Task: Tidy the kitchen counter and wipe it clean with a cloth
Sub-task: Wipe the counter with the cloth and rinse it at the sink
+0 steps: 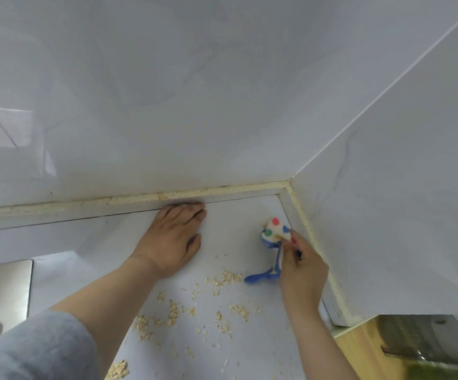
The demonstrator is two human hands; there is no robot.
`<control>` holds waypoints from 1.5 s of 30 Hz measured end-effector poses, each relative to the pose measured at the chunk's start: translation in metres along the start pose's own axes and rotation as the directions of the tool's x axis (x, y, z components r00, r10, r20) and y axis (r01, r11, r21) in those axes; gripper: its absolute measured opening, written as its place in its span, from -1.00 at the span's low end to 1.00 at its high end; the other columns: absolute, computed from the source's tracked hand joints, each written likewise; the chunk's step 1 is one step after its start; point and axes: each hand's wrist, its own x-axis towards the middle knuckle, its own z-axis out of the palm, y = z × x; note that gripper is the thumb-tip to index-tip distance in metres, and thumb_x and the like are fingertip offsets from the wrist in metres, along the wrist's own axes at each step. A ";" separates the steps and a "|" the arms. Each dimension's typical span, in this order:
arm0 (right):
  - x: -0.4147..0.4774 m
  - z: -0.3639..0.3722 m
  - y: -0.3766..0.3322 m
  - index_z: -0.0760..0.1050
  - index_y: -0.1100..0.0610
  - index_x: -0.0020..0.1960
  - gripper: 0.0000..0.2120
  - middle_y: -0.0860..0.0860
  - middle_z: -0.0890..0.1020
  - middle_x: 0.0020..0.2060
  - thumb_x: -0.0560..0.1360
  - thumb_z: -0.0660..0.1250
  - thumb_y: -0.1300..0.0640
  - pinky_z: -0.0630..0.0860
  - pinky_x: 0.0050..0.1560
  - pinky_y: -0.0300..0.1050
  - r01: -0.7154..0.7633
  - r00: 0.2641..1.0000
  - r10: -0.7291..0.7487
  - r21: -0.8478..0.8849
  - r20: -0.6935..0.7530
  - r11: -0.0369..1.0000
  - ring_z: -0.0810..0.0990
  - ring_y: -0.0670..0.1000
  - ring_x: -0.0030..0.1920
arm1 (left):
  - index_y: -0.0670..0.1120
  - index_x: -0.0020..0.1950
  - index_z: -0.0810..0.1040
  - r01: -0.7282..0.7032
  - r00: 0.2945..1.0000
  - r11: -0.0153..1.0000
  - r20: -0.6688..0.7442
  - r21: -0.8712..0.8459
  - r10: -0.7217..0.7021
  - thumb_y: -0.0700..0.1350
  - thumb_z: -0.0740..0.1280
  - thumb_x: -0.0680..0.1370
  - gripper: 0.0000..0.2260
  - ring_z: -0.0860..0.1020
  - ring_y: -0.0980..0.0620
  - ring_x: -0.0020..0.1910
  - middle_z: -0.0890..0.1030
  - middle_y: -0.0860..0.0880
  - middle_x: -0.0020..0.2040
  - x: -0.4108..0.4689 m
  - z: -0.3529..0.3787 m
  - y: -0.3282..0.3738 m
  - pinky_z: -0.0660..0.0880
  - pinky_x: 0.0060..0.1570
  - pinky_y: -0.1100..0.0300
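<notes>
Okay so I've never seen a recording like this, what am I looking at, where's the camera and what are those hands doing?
No machine here: these are a person's two bare hands. The single picture comes from a wide-angle camera worn on their head, looking down into a corner where two glossy white walls meet a white counter. The left hand lies flat, fingers straight, by the back wall. The right hand pinches what looks like a white cloth with coloured dots and blue trim. Oat flakes are scattered over the counter nearer the camera. At the lower right a cleaver lies on a wooden board.
</notes>
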 end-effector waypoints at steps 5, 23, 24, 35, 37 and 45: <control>0.026 -0.005 0.009 0.57 -0.02 0.07 -0.73 -0.20 0.54 -0.36 0.59 0.17 0.26 0.32 -0.43 -0.46 0.027 0.999 -0.017 -0.231 0.047 0.973 0.49 -0.42 -0.42 | -0.12 0.34 0.51 0.005 1.000 1.000 -0.004 0.016 -0.005 0.06 0.08 0.54 -0.53 0.47 -0.02 0.27 0.53 -0.04 0.32 0.000 -0.001 0.001 0.12 0.32 0.13; -0.046 0.000 0.002 0.56 -0.07 0.17 -0.76 -0.14 0.64 -0.26 0.59 0.21 0.12 0.46 -0.29 -0.23 0.055 0.996 -0.062 -0.122 -0.060 0.991 0.57 -0.17 -0.29 | -0.12 0.35 0.48 -0.001 1.000 1.000 0.030 -0.001 0.001 0.07 0.06 0.52 -0.50 0.46 -0.07 0.27 0.49 -0.04 0.35 0.002 -0.003 0.001 0.12 0.30 0.10; -0.039 -0.009 0.006 0.54 -0.11 0.15 -0.76 -0.15 0.59 -0.33 0.59 0.21 0.15 0.42 -0.34 -0.23 0.017 0.995 -0.031 -0.142 -0.092 0.990 0.54 -0.18 -0.34 | -0.12 0.36 0.47 -0.003 0.999 1.000 0.032 0.000 0.003 0.07 0.05 0.52 -0.50 0.45 -0.06 0.27 0.49 -0.04 0.35 0.002 -0.004 0.001 0.11 0.30 0.10; -0.055 0.008 0.029 0.55 0.03 0.25 -0.74 -0.08 0.68 -0.20 0.59 0.24 0.12 0.36 -0.23 -0.24 -0.091 0.991 0.056 -0.294 -0.125 0.951 0.61 -0.02 -0.21 | -0.09 0.39 0.44 0.009 0.999 1.000 0.044 -0.015 -0.009 0.09 0.00 0.52 -0.46 0.40 -0.04 0.32 0.44 -0.01 0.38 0.002 -0.005 0.002 0.07 0.33 0.11; -0.071 0.017 0.020 0.56 0.01 0.24 -0.74 -0.11 0.70 -0.12 0.58 0.26 0.12 0.43 -0.21 -0.24 -0.019 0.997 -0.002 -0.264 -0.080 0.964 0.65 -0.05 -0.14 | -0.11 0.37 0.47 0.006 0.999 1.000 0.038 -0.021 -0.005 0.08 0.02 0.51 -0.47 0.44 -0.07 0.29 0.47 -0.03 0.35 0.002 -0.006 0.003 0.10 0.30 0.10; -0.062 -0.013 0.021 0.56 0.03 0.23 -0.75 -0.06 0.67 -0.19 0.59 0.24 0.15 0.53 -0.26 -0.17 -0.024 0.991 0.008 -0.120 -0.133 0.992 0.62 -0.06 -0.23 | -0.10 0.37 0.46 0.004 0.999 0.999 0.040 -0.040 -0.003 0.08 0.03 0.51 -0.48 0.42 -0.04 0.29 0.47 -0.02 0.36 0.001 -0.006 0.001 0.11 0.30 0.12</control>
